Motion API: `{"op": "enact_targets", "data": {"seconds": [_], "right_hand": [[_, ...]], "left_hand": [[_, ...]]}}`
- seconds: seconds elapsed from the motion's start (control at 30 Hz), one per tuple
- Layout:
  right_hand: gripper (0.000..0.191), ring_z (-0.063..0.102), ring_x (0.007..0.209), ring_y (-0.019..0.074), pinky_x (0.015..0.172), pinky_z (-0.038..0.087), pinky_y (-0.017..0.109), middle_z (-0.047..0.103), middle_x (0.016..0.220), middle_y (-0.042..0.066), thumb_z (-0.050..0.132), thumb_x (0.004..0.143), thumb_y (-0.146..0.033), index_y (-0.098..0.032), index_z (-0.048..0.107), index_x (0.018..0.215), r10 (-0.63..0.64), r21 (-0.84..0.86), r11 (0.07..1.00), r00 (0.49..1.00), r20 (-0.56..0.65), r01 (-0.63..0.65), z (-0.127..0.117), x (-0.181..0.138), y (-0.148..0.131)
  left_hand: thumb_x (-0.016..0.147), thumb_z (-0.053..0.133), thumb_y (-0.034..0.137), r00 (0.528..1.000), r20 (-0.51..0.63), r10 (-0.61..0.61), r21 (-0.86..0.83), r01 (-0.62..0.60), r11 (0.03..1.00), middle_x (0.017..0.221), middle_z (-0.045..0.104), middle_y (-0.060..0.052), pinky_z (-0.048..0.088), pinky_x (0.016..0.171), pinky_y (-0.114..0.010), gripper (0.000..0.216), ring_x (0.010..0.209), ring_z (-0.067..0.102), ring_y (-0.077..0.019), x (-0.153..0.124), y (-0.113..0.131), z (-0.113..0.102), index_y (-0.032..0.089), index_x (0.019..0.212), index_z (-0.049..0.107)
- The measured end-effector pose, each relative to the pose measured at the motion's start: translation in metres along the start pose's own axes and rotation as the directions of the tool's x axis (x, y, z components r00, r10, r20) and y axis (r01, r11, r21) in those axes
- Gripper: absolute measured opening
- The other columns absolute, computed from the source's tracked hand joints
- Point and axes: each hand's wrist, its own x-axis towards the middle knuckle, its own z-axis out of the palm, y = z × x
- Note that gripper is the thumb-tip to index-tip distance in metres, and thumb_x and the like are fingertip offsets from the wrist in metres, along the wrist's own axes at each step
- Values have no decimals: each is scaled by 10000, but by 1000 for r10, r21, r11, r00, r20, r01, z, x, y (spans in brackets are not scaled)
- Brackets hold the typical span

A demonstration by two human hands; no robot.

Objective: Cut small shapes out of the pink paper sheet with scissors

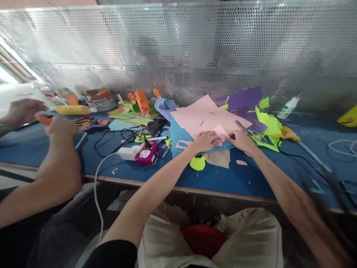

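Observation:
A small pale pink piece of paper [221, 131] is between my two hands, above larger sheets. My right hand [240, 140] pinches its right edge between thumb and fingers. At its left edge, the curled fingers of my left hand [205, 142] grip the paper; their tips are partly hidden. Underneath lies a large pink sheet [205, 113] on top of a blue sheet [178, 132]. Just right of my right hand rest scissors [255, 136]. Closer to me is a yellow-green cutout [197, 163] with two points, beside a brown scrap [219, 159].
Purple paper [245, 100] and lime paper [266, 124] lie at right, near a white glue bottle [288, 108]. A magenta power adapter [147, 152] with a white cable sits left. A co-worker's hands [60, 126] hold orange paper. A perforated metal panel [189, 37] borders the blue table [156, 176].

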Motion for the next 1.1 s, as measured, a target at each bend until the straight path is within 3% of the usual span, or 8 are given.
{"op": "enact_targets", "data": {"seconds": [0.17, 0.3, 0.47, 0.6, 0.7, 0.8, 0.93, 1.1], "right_hand": [[291, 701, 818, 288, 765, 503, 367, 801, 896, 100, 640, 917, -488, -212, 732, 900, 85, 201, 978, 979, -185, -46, -9, -3, 5], [368, 708, 804, 306, 752, 518, 377, 801, 839, 99, 627, 913, -557, -214, 744, 857, 110, 298, 954, 972, -207, -44, -15, -5, 5], [431, 567, 656, 214, 657, 471, 355, 703, 733, 26, 591, 934, -635, -236, 730, 850, -14, 309, 949, 987, -161, 63, -19, -12, -14], [444, 498, 627, 185, 647, 457, 349, 628, 675, -1, 542, 978, -634, -255, 710, 818, -108, 301, 946, 993, -50, 119, -21, -17, -25], [397, 554, 642, 193, 680, 497, 363, 686, 715, 10, 577, 969, -585, -246, 728, 828, -84, 310, 946, 996, -37, 91, -20, -16, -19], [302, 654, 734, 225, 766, 555, 389, 791, 906, 53, 634, 936, -481, -229, 789, 991, -26, 340, 939, 997, -79, 51, -17, -12, -7], [394, 702, 829, 234, 835, 584, 397, 805, 1126, 98, 629, 915, -344, -212, 745, 1267, 6, 348, 936, 986, -169, 54, -18, -7, 5], [301, 720, 862, 267, 846, 560, 386, 818, 1029, 124, 590, 945, -379, -199, 804, 1055, 141, 211, 975, 930, -339, -71, -37, -6, 32]], "left_hand": [[954, 576, 264, 994, -97, -45, 3, 45, 999, 1252, 730, -115, 500, 1101, -441, 234, 1211, 661, -290, 2, -7, -7, 189, 1100, 743], [965, 535, 227, 971, -182, -156, -58, 148, 987, 1369, 684, -135, 498, 1094, -434, 349, 1282, 631, -292, 2, -3, -7, 179, 1286, 663], [1009, 561, 463, 943, -292, -158, -173, 110, 979, 1464, 634, -151, 461, 1135, -465, 581, 1364, 578, -315, 3, 1, -9, 167, 1505, 493], [1013, 565, 494, 944, -313, -103, -151, 57, 987, 1220, 747, -116, 507, 1037, -413, 364, 1165, 676, -273, 5, -1, -10, 186, 1158, 694], [1032, 526, 498, 929, -333, -159, -184, 101, 978, 954, 782, -80, 529, 882, -362, 372, 923, 709, -233, 6, -3, -12, 196, 865, 665], [1051, 498, 452, 891, -399, -218, -274, 111, 955, 966, 806, -49, 506, 792, -310, 313, 866, 712, -202, 5, -3, -14, 210, 907, 634], [1050, 503, 453, 879, -419, -228, -236, 138, 962, 950, 809, -48, 480, 744, -287, 300, 828, 709, -193, 2, -3, -18, 211, 923, 626], [1044, 498, 472, 903, -379, -202, -119, 168, 978, 816, 758, -62, 452, 706, -298, 368, 774, 681, -213, 0, -4, -20, 211, 806, 602]]}}
